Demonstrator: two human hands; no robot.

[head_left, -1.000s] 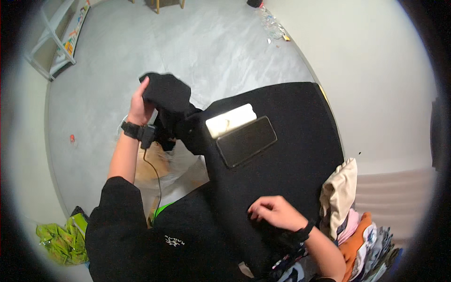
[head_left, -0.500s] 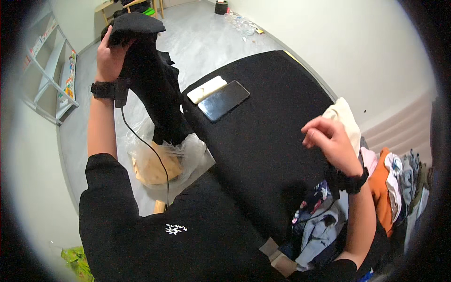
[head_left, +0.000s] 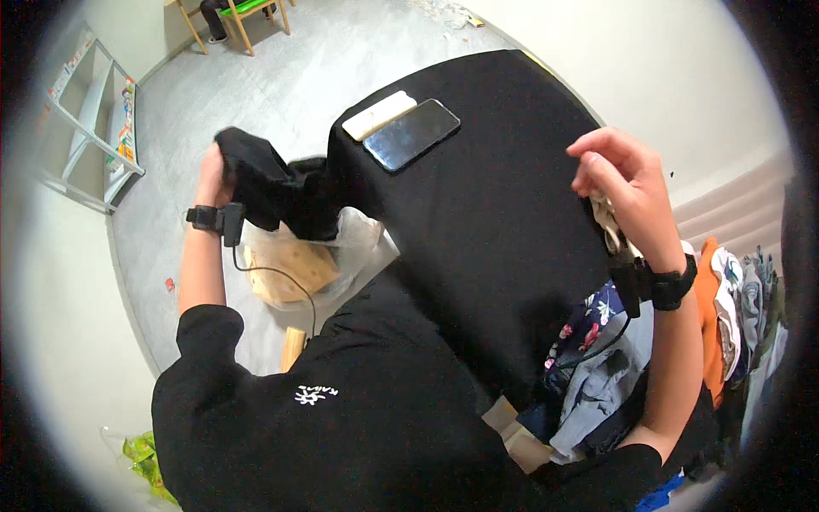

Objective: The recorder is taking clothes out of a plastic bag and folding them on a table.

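Note:
A black cloth garment (head_left: 277, 183) is bunched in my left hand (head_left: 215, 175), whose fingers are closed on its upper edge. Its lower part hangs just off the table's left side, in front of a clear plastic bag. Over the right side of the black-covered table (head_left: 486, 213) is my right hand (head_left: 627, 183). Its fingers are curled in toward the thumb, and nothing shows in them. Cream cloth (head_left: 604, 220) lies beneath that hand, partly covered by it.
A smartphone (head_left: 411, 135) and a pale flat case (head_left: 380, 115) lie on the table. Heaped clothes (head_left: 597, 375) and hanging clothes (head_left: 725, 299) are at the right. The clear bag (head_left: 286, 277) holds something tan. A white shelf (head_left: 94, 128) and a chair (head_left: 243, 13) stand farther off.
My left hand has come down and nearer with the black garment, which now hangs shorter and more bunched. My right hand has shifted up and slightly right in view. The view itself has moved.

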